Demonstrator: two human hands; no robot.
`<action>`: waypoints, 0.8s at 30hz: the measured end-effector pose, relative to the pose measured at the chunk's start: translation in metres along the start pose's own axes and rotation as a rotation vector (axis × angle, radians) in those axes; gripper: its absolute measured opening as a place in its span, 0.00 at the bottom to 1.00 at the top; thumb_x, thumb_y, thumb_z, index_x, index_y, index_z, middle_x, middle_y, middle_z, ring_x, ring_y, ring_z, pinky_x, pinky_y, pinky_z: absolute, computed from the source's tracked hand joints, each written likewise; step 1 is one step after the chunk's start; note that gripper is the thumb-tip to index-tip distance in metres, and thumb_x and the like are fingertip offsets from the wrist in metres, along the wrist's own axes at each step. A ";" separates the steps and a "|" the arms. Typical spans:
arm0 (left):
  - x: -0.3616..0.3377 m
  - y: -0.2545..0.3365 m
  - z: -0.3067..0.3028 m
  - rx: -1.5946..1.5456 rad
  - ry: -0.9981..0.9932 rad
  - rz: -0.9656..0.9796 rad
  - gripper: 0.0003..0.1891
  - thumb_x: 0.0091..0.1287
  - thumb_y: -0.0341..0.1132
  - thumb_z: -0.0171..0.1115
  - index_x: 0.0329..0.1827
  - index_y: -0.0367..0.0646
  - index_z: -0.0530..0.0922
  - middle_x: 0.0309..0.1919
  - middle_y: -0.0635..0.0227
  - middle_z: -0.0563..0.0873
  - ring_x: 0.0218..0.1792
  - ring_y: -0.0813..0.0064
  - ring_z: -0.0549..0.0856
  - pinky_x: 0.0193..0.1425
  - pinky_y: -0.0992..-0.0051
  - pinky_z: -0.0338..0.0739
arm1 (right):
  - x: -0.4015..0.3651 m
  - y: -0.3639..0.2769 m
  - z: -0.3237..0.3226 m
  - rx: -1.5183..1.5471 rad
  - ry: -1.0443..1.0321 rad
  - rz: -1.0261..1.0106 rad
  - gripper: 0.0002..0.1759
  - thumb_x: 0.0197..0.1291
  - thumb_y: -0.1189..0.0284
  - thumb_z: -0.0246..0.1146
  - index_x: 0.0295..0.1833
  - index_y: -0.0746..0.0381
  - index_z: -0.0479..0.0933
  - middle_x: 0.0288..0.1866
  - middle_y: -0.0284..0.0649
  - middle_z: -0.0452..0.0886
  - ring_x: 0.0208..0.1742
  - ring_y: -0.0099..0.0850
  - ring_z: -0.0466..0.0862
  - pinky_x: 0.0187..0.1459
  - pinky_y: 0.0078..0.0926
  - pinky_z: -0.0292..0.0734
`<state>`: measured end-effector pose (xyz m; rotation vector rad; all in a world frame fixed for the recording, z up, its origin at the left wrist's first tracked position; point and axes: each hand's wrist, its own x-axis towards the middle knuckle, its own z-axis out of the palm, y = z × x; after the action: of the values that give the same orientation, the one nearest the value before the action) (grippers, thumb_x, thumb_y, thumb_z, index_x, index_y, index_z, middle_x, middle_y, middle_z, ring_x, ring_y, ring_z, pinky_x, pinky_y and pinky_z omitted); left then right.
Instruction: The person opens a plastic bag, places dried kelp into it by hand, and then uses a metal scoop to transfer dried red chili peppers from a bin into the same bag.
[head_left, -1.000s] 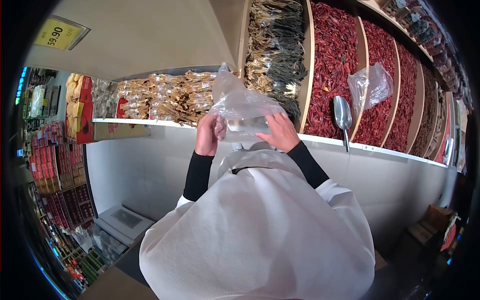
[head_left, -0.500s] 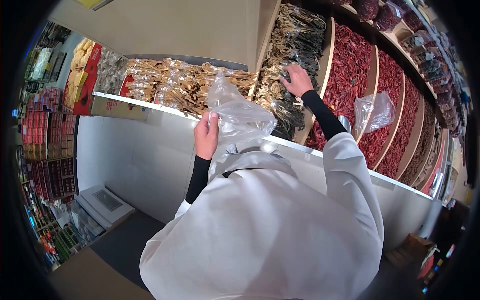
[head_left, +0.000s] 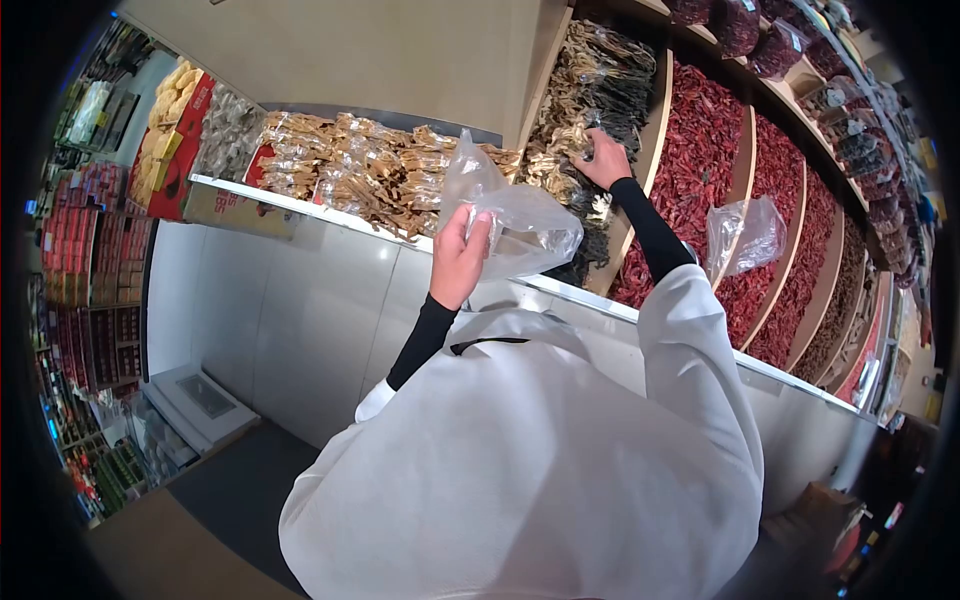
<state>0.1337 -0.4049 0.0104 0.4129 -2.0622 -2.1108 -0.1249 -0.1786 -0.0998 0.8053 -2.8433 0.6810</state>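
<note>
A clear plastic bag [head_left: 530,225] is pinched in my left hand [head_left: 462,252], its mouth spread toward the right. My right hand [head_left: 607,160] reaches into the bin of pale and dark dried strands [head_left: 585,95]. Its fingers are curled at the strands, with the fingertips partly hidden among them, so a hold on any strand cannot be made out. Just left of that bin lie bundles of brown dried goods [head_left: 345,160], behind the bag.
Dried red chilies [head_left: 700,130] fill bins on the right, with another clear bag [head_left: 750,235] lying over them. A white-edged counter front [head_left: 320,212] runs before me. At the lower left stands a white machine [head_left: 205,400]. Packed shelves [head_left: 95,260] line the far left.
My left hand and the bag have shifted right, and the bag's mouth looks wider. My right hand is a little farther right, its fingers more curled.
</note>
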 end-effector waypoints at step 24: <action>0.037 0.004 0.086 0.003 -0.318 0.019 0.11 0.74 0.39 0.53 0.43 0.40 0.79 0.20 0.72 0.77 0.20 0.82 0.76 0.24 0.77 0.68 | -0.185 -0.075 -0.138 0.299 -0.216 -0.002 0.33 0.52 0.63 0.69 0.61 0.69 0.73 0.52 0.57 0.81 0.53 0.50 0.81 0.56 0.38 0.75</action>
<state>0.0721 -0.3348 0.0119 0.0586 -2.2200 -2.2862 0.0700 -0.0862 0.0117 0.9765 -2.9696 1.1009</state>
